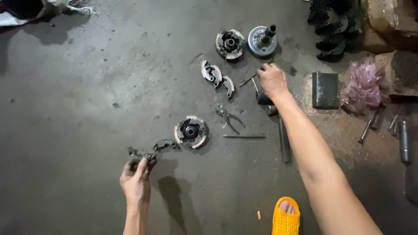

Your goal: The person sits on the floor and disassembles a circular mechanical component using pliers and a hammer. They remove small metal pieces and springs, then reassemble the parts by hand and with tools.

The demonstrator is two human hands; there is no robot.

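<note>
The left hand [136, 180] pinches a small dark metal linkage piece [140, 156] just above the concrete floor [87, 95], near a clutch shoe assembly [190, 131]. It looks stiff, light and greasy, best gripped at its ends. The right hand [272, 79] closes its fingertips on a thin metal rod [254, 82] beside a hammer [278, 126].

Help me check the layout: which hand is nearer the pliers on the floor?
Right. The right hand is just up and right of the pliers, reaching among small tools. The left hand is far down-left, its fingers on a small metal part.
</note>
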